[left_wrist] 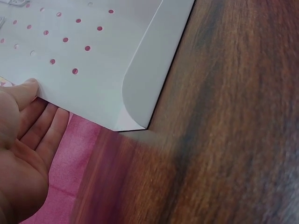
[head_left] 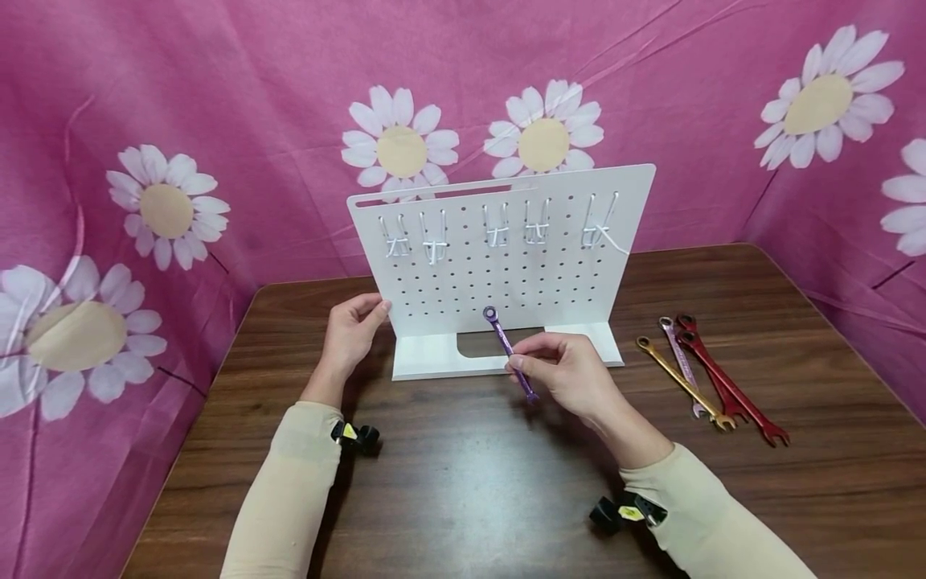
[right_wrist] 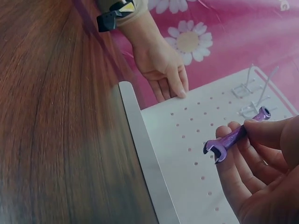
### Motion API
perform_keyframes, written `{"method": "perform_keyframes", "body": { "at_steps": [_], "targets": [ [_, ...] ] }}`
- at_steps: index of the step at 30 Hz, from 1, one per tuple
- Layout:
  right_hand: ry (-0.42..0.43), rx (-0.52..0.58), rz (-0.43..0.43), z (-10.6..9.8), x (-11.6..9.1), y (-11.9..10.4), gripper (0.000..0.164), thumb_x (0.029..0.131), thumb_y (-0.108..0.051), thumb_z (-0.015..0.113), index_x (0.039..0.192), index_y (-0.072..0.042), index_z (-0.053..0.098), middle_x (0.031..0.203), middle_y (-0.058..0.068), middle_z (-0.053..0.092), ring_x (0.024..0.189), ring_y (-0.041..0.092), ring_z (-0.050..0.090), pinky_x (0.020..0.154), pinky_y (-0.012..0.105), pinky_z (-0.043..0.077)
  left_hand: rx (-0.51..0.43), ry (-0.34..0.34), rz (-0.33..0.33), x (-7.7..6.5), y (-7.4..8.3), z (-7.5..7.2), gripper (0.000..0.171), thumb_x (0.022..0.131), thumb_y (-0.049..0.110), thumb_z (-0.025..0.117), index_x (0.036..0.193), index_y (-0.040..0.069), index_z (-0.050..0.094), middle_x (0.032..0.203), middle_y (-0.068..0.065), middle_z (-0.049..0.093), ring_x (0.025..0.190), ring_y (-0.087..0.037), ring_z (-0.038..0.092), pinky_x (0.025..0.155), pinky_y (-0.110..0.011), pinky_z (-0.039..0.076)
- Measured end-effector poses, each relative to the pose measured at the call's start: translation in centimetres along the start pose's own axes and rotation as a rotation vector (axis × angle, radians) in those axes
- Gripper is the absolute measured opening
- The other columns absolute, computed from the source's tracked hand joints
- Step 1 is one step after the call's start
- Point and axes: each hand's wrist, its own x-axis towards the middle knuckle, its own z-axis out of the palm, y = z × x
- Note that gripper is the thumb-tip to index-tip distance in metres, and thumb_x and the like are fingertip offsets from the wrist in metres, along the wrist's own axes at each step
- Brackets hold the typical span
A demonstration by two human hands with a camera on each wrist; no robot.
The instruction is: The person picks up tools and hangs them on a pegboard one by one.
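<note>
My left hand (head_left: 350, 334) pinches the left side edge of a white pegboard (head_left: 615, 265), its thumb on the front and its fingers behind. In the left wrist view that hand (left_wrist: 23, 154) is at the lower corner of the board. Between thumb and fingertips my right hand (head_left: 575, 374) holds a purple combination wrench (head_left: 499, 328) in front of the board's base. Its ring end points up toward the board. Seen from the right wrist, the open end (right_wrist: 217, 148) of the wrench juts past the fingers.
Several white wire hooks (head_left: 496, 235) hang in a row along the upper pegboard. On the table (head_left: 463, 482) at right lie a gold wrench (head_left: 683, 380), a lilac wrench (head_left: 678, 354) and two red wrenches (head_left: 745, 400), partly overlapping. A pink flowered cloth (head_left: 289, 121) hangs behind.
</note>
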Motion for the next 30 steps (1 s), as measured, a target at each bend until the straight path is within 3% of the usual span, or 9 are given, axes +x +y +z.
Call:
{"method": "perform_keyframes", "body": {
  "at_steps": [4,10,13,18,21,26,30],
  "targets": [
    [-0.014,0.012,0.009,0.8,0.4,-0.2,0.023,0.099,0.002,0.074,0.113,0.020,0.070,0.096,0.027,0.080,0.076,0.011,0.079,0.069,0.026,0.063,-0.004,0.003,-0.006,0.0,-0.1,0.0,0.031,0.108,0.018,0.069,0.127,-0.006,0.074,0.125,-0.028,0.076,0.101,-0.021,0.077,0.089,-0.023,0.061],
    [-0.021,0.036,0.015,2.0,0.9,-0.4,0.022,0.099,0.003,0.074,0.114,0.018,0.070,0.100,0.033,0.078,0.076,0.012,0.079,0.069,0.025,0.063,-0.017,0.008,0.003,0.2,-0.2,0.0,0.030,0.108,0.018,0.069,0.126,-0.006,0.075,0.124,-0.029,0.076,0.097,-0.015,0.076,0.087,-0.018,0.060],
    [-0.017,0.045,0.014,2.6,1.2,-0.5,0.021,0.099,0.003,0.074,0.114,0.017,0.071,0.101,0.033,0.078,0.074,0.009,0.078,0.068,0.024,0.063,-0.019,0.004,0.005,0.1,-0.2,0.1,0.030,0.108,0.017,0.069,0.126,-0.006,0.075,0.124,-0.029,0.076,0.096,-0.014,0.075,0.090,-0.026,0.063],
    [-0.030,0.041,0.018,3.5,1.6,-1.0,0.018,0.098,0.002,0.074,0.113,0.013,0.073,0.093,0.023,0.080,0.074,0.011,0.077,0.066,0.025,0.062,-0.012,-0.008,0.001,0.0,-0.1,0.2,0.030,0.108,0.016,0.068,0.128,-0.006,0.074,0.124,-0.027,0.076,0.093,-0.008,0.074,0.096,-0.039,0.064],
    [-0.046,0.049,0.030,4.0,1.9,-1.4,0.019,0.098,0.002,0.074,0.114,0.013,0.072,0.090,0.017,0.081,0.075,0.014,0.078,0.066,0.026,0.063,-0.013,-0.006,0.005,0.0,-0.1,0.1,0.030,0.108,0.015,0.068,0.128,-0.006,0.074,0.125,-0.027,0.076,0.093,-0.006,0.073,0.093,-0.033,0.064],
    [-0.071,0.046,0.031,4.8,2.4,-2.2,0.019,0.098,0.003,0.074,0.113,0.013,0.072,0.095,0.023,0.080,0.076,0.015,0.078,0.069,0.029,0.065,-0.011,0.004,0.007,0.0,-0.1,0.1,0.030,0.108,0.016,0.068,0.128,-0.006,0.074,0.125,-0.027,0.076,0.098,-0.014,0.075,0.086,-0.017,0.059],
    [-0.077,0.039,0.016,5.6,2.8,-2.8,0.016,0.097,0.002,0.075,0.110,0.011,0.072,0.099,0.029,0.079,0.076,0.015,0.078,0.073,0.033,0.067,-0.007,0.009,-0.012,0.0,-0.1,0.2,0.030,0.108,0.016,0.068,0.128,-0.006,0.074,0.125,-0.027,0.076,0.104,-0.028,0.076,0.091,-0.027,0.062]
  ]
}}
